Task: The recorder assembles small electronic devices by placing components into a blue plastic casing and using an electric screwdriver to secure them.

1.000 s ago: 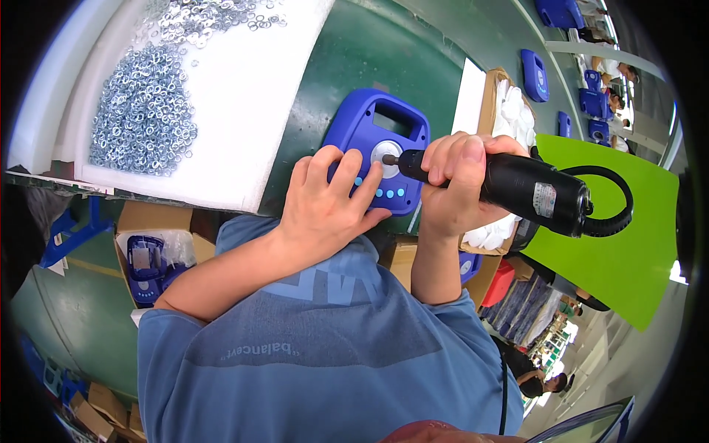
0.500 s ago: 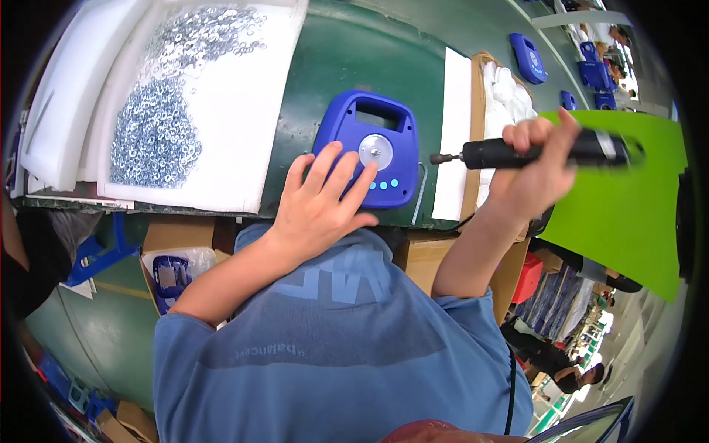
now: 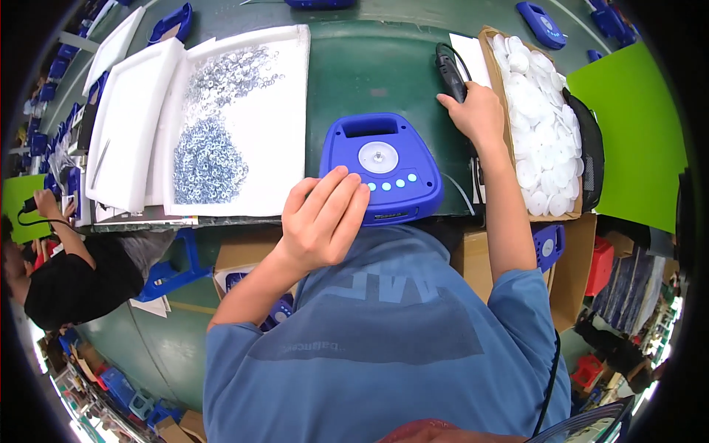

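Head view: the left hand (image 3: 321, 221) lies open, fingers flat on the blue plastic handled casing (image 3: 380, 168) at centre of the green bench (image 3: 354, 74). The right hand (image 3: 480, 114), at 1 o'clock, loosely grips the black electric screwdriver (image 3: 450, 72) beside a cardboard box of white discs (image 3: 535, 118).

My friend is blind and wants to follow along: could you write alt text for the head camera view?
A person in a blue shirt rests the left hand on a blue plastic housing on a green table, while the right hand lies on a black electric screwdriver. A white tray of metal washers sits left; a box of white discs sits right.
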`<state>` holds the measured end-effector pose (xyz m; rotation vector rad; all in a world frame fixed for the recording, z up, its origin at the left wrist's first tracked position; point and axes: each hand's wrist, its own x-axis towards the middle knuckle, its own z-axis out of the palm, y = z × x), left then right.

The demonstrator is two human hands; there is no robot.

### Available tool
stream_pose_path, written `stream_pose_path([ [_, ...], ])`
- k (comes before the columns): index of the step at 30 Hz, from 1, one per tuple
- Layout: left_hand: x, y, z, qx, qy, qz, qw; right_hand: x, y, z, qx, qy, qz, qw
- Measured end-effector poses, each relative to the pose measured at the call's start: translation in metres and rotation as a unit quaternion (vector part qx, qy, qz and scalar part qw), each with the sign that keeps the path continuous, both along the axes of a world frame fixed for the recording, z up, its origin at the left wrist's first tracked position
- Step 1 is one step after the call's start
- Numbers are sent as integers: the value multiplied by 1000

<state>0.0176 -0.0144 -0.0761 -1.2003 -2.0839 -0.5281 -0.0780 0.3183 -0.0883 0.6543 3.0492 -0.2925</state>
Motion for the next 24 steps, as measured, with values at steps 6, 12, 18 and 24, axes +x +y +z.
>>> stream_pose_path([
  [6,-2,-1,3,34,-26,41,998,104,-23,52,-430,195,404,783],
  [12,-4,-2,3,90,-78,21,993,117,-79,22,-147,344,438,817],
  [18,-5,-1,5,75,-97,7,992,113,-84,19,-159,407,414,798],
  [24,-6,3,12,85,-98,33,991,109,-82,22,-168,414,416,792],
])
